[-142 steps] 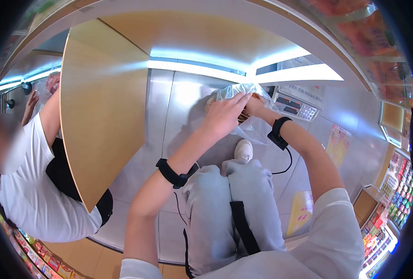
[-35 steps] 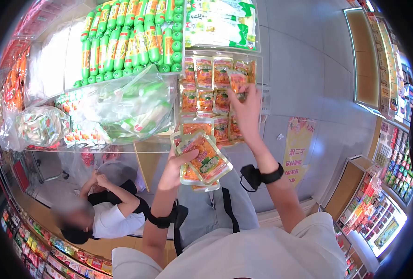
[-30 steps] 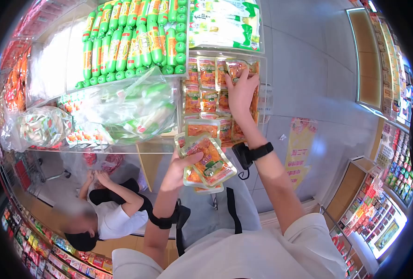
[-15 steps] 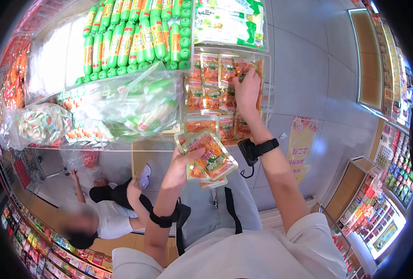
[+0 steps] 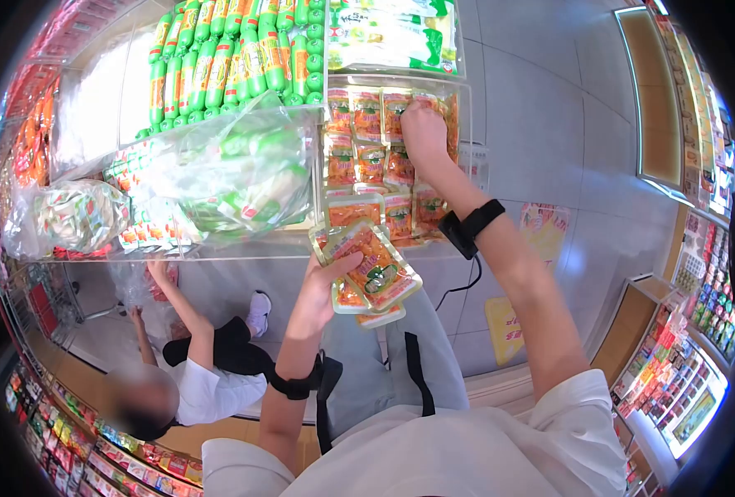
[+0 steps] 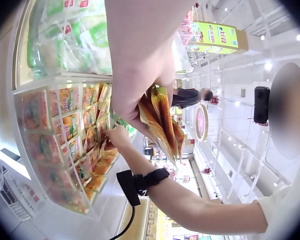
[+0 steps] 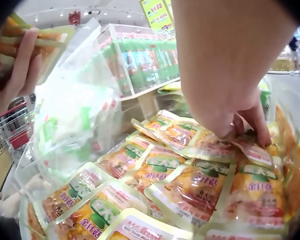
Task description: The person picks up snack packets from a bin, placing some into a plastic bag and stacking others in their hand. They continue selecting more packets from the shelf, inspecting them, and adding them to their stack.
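Observation:
My left hand holds several flat snack pouches fanned out in front of the bin, thumb on top. Orange food shows through their clear fronts; the left wrist view has them edge-on. My right hand reaches into the clear acrylic bin, toward its back right. There, in the right wrist view, its bent fingers and thumb pinch the edge of one snack pouch lying on the others. Rows of matching pouches fill the bin around it, labelled in green and purple. My palm hides part of the pinched pouch.
Green-wrapped sausages stand in rows at the back left. A clear plastic bag of green-and-white packs lies left of the bin. Behind the bin are white-and-green packs. Another person crouches at the lower left.
Earlier both hands were at a plastic bag low down. Later the left hand holds pouches, and the right has lowered one into the bin's back right. The other person's arms have moved.

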`<state>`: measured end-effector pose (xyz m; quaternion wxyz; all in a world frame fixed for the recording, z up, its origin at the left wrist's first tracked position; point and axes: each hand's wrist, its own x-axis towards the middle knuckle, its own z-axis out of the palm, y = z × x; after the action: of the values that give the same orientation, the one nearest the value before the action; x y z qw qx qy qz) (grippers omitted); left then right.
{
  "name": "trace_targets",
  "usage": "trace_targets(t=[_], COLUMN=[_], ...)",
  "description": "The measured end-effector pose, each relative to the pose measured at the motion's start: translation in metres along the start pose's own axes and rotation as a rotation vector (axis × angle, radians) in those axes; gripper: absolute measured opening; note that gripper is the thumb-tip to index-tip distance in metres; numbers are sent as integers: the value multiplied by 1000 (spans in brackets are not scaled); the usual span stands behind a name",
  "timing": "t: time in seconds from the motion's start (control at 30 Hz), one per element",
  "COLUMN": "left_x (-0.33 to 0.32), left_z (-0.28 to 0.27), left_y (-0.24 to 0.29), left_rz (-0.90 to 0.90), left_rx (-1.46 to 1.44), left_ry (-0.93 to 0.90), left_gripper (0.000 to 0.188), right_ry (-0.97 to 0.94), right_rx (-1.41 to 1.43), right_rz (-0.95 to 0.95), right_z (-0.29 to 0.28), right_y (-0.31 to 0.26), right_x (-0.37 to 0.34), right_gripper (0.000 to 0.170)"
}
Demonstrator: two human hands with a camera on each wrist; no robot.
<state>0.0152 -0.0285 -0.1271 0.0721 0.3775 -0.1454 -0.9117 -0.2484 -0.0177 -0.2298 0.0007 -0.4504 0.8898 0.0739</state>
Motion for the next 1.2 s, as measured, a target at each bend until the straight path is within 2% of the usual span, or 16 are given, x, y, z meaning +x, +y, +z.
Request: trace_targets(t=[0.07, 0.1, 0.17, 0.23, 0.27, 0.37, 0.4, 0.5, 0.6, 0.7, 0.73, 0.87, 0.97, 1.07, 1.17, 1.2], left_x=[-1, -4, -10, -7, -6, -3, -5, -8, -9, -2, 2, 9, 9, 2, -2, -2], left_z=[-8, -3, 11, 10, 8, -9, -11, -9, 10, 15, 14, 16, 22, 12, 3, 3], left_y=[-5, -2, 6, 5, 4, -1, -2, -4, 0, 4, 4, 3, 10, 7, 0, -2], left_rz=[-29, -30, -26, -33, -36, -153, -178, -206, -143, -122, -142, -5, 33, 50, 35, 21], left_rx=[-6, -77, -228, -387, -464, -508, -412, -153, 6, 149, 155, 65, 1, 25, 51, 48], left_ry=[-28, -100, -248, -394, -468, -447, -414, -293, -161, -118, -132, -75, -74, -60, -60, -61], left_gripper=[47, 48, 52, 55, 56, 57, 59, 61, 52, 47, 47, 45, 45, 45, 46, 46], right_ry=[-13, -19, 219, 475, 512, 531, 521, 309, -41, -284, -252, -86, 150, 195, 330, 226], right_rx=[36, 52, 348, 530, 531, 541, 547, 674, 1370, 1945, 1912, 1646, 1410, 923, 587, 579], right_rz=[3, 1, -185, -542, -612, -764, -803, -727, -93, 333, 301, 539, 624, 500, 359, 344], right_z=[-38, -58, -96, -115, -128, -140, -139, -137, -136, -146, -132, -99, -33, 1, 15, 13], right_y=[2, 3, 17, 38, 42, 47, 47, 48, 29, 8, 8, 15, 26, 22, 2, -1], right_x=[-13, -23, -56, -83, -101, -142, -148, -153, -157, -149, -150, -110, -55, -21, -23, -24], right_gripper=[13, 15, 27, 36, 36, 38, 39, 32, 23, 19, 24, 21, 14, 17, 24, 34])
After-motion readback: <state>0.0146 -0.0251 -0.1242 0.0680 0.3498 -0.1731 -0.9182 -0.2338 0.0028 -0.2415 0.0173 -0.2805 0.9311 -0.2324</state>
